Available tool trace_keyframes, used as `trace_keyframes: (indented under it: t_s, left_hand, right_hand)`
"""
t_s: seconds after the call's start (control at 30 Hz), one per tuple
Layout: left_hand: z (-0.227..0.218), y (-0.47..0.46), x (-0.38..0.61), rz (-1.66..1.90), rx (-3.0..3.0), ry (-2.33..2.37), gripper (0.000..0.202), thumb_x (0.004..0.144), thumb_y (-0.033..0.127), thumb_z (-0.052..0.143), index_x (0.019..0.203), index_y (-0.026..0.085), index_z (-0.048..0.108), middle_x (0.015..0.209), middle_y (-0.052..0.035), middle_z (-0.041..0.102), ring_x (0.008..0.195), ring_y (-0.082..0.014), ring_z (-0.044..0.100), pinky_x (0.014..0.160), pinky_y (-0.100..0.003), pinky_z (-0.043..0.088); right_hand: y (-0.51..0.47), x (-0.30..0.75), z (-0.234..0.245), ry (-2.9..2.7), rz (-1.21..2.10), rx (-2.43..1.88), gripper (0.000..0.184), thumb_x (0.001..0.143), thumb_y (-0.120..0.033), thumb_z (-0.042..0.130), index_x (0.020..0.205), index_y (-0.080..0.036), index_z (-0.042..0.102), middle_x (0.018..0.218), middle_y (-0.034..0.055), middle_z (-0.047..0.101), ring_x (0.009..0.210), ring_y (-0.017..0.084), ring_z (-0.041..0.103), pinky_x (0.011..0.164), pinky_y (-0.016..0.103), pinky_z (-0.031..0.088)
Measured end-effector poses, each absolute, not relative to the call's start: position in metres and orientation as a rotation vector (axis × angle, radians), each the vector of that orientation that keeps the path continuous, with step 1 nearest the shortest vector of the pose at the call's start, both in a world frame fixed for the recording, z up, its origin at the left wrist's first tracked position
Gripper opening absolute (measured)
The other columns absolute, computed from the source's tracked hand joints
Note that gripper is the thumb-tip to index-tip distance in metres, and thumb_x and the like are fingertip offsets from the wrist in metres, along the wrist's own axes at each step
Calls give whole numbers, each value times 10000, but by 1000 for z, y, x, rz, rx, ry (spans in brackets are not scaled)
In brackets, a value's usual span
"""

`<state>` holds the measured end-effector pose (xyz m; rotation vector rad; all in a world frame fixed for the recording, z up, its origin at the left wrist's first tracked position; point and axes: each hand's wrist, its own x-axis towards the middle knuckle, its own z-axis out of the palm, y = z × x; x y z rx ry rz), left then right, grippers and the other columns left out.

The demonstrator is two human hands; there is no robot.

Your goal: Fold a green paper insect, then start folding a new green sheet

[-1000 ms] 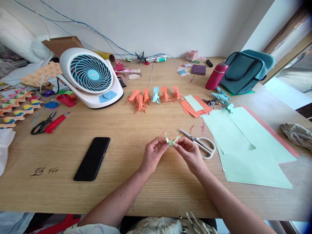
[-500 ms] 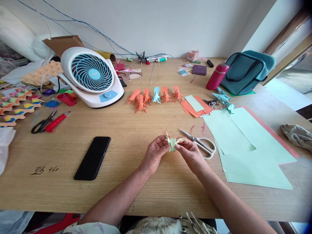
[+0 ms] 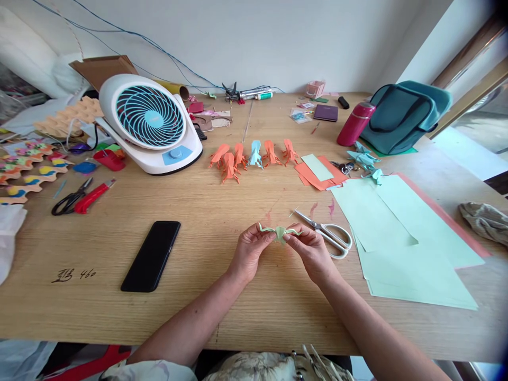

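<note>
Between my two hands is a small pale green folded-paper figure [image 3: 280, 233], with thin strips sticking out to both sides. My left hand [image 3: 251, 248] pinches its left side between thumb and fingers. On the other side, my right hand [image 3: 311, 250] pinches the right edge the same way. White-handled scissors [image 3: 335, 238] lie just beyond my right hand, blades pointing up and left. Farther back stand several orange folded-paper insects [image 3: 229, 166] and one light blue one [image 3: 255, 153].
Pale green sheets [image 3: 413, 275] cover the right side, near orange paper pieces [image 3: 313, 179]. A black phone [image 3: 151, 256] lies left of my hands. Behind it are a white fan [image 3: 151, 124], black scissors and a red cutter [image 3: 93, 197]. A pink bottle [image 3: 356, 124] stands by a teal bag [image 3: 400, 119].
The folded paper has been tilted between my fingers. Its left strip, which pointed upward, now lies out flat toward the left. Both hands keep their pinch in nearly the same place.
</note>
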<state>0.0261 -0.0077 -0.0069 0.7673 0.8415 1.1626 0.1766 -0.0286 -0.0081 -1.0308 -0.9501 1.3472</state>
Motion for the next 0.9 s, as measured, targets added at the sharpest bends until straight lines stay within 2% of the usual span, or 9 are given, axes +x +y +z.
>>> trace_keyframes:
  t_s: [0.1,0.63,0.73,0.9]
  left_hand:
    - [-9,-8,27,1168,787,848,258,657,325,876,671,167,673,695,23,645,738,-134,566,823,-298,439]
    - [-9,-7,25,1100,843,809,271,707,362,853,710,155,679,721,11,665,723,-124,575,773,-273,453]
    - [-8,-8,25,1095,841,794,260,710,352,854,740,152,691,746,1,681,755,-138,603,806,-284,467]
    - [-10,-8,27,1055,813,730,276,701,315,868,864,155,713,843,-28,725,856,-164,652,883,-305,476]
  right_hand:
    - [-28,176,-9,-933,1347,-1051,239,732,-422,837,708,-227,701,699,-15,609,676,139,473,665,292,400]
    - [-28,175,-9,-819,1485,-980,256,712,-429,854,728,-225,700,740,-17,663,714,141,563,753,298,463]
    - [-28,175,-12,-802,1493,-999,259,705,-439,857,741,-227,713,754,-8,679,734,157,587,766,311,482]
    - [-28,177,-16,-720,1564,-999,258,729,-452,840,775,-220,737,754,-2,681,689,142,578,700,291,486]
